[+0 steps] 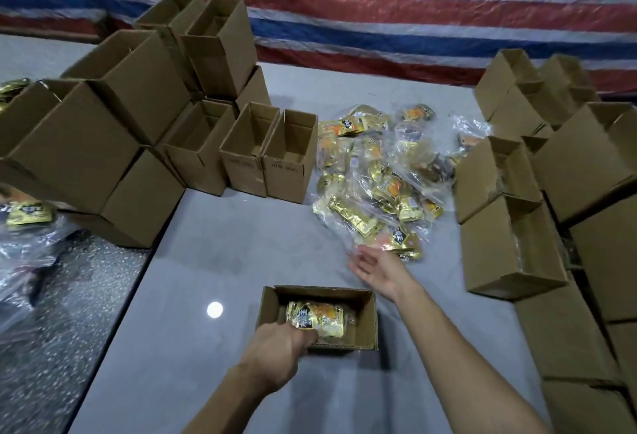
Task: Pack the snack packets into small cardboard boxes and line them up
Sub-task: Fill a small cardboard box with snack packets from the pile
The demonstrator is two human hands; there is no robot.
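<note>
Head view: two bare arms reach out over a grey worktop (206, 261). Nearest is the left hand (275, 347). Its fingers are closed on a gold packet (315, 318), and it holds the packet inside a small open box (367, 316). This box sits on the worktop right in front of the person. A round spot of light (214, 310) shines on the worktop just left of the box.

The right hand (377, 270) is a bit farther out. It is open, fingers spread, and holds nothing. Its fingertips are just beside the near edge of a pile (382, 171) of snack packets in clear bags. I cannot tell if they touch the plastic.

Behind the pile, on the left, two small open boxes (269, 154) stand side by side, touching each other. More open boxes (113, 116) are stacked up left of those, some tipped on their sides. On the right edge of the worktop there is another stack of boxes (510, 226), also open.

At the far left, more gold packets (26, 213) lie in plastic beside the box stack. At the very back hangs a sheet (379, 2) with red, white and blue stripes.
</note>
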